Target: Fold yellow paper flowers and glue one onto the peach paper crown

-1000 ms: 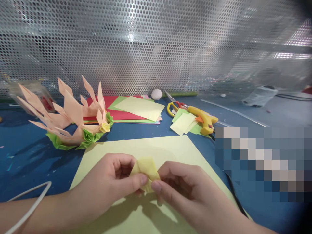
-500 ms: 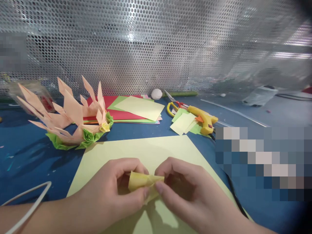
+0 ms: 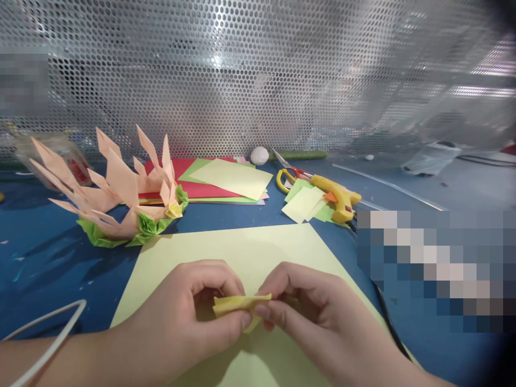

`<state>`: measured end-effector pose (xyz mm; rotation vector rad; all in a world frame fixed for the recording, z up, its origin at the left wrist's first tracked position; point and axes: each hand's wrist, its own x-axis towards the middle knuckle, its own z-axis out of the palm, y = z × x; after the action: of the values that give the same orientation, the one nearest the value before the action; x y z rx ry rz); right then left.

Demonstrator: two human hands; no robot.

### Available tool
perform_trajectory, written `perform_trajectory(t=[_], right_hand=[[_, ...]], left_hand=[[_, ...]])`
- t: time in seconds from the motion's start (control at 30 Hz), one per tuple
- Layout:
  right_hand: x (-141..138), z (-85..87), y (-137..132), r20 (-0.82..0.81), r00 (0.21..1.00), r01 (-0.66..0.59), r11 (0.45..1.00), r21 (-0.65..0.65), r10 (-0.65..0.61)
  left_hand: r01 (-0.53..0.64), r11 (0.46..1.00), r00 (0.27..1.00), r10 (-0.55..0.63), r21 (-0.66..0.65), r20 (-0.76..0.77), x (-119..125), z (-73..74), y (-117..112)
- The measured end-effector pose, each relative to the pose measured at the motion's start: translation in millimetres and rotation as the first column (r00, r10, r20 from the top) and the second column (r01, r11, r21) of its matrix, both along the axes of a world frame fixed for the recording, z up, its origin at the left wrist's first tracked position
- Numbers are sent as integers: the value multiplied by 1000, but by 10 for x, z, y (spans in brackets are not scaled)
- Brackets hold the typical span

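Note:
A small folded piece of yellow paper (image 3: 231, 305) is pinched between both hands, its far side hidden by the fingers. My left hand (image 3: 201, 306) closes on its left part, thumb along the near face. On the right end, my right hand (image 3: 306, 312) grips it between thumb and curled fingers. Beneath both hands lies a large pale yellow sheet (image 3: 226, 242). To the left stands a crown-like paper piece with pointed peach folds (image 3: 121, 177); green and yellow folded paper lines its base.
Behind the sheet lies a stack of coloured paper (image 3: 237, 180), mostly red, green and yellow on top. Scissors (image 3: 296, 172), small paper squares (image 3: 302, 203) and a yellow glue gun (image 3: 341, 196) sit at right. A perforated metal screen (image 3: 242, 80) rises behind.
The folded yellow paper has tilted and looks flatter and narrower, its top opening less visible. My fingers have shifted slightly around it, while the other things stay in place.

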<state>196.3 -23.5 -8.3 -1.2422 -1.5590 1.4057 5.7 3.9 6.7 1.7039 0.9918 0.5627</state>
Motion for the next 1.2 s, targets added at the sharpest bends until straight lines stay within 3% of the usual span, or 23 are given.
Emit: perform_trajectory(t=[0.17,0.3,0.5,0.77,1.03,1.2], right_hand=[[0,4,15,28,999,37,997,65,-38],[2,-5,10,3,1000,9,999,31,-10],[-42,13,18,22,998,-54,999,-5,54],[-49,28,59,-58,998,4,1000,-10,-5],[-29,51,34,-52,999,1,1000,16,0],[-35,18,18,17,999,-29,1000,4,29]], left_hand=[[-75,995,994,80,-72,68,15,24,-12],[-110,980,985,129,-168,111,21,-2,-34],[-206,959,946,246,-193,212,-19,-45,-54],[-152,988,971,143,33,190,-34,-50,-71],[-100,980,959,141,-171,244,-42,-72,-68],[-65,975,962,118,-214,245,-35,-67,-61]])
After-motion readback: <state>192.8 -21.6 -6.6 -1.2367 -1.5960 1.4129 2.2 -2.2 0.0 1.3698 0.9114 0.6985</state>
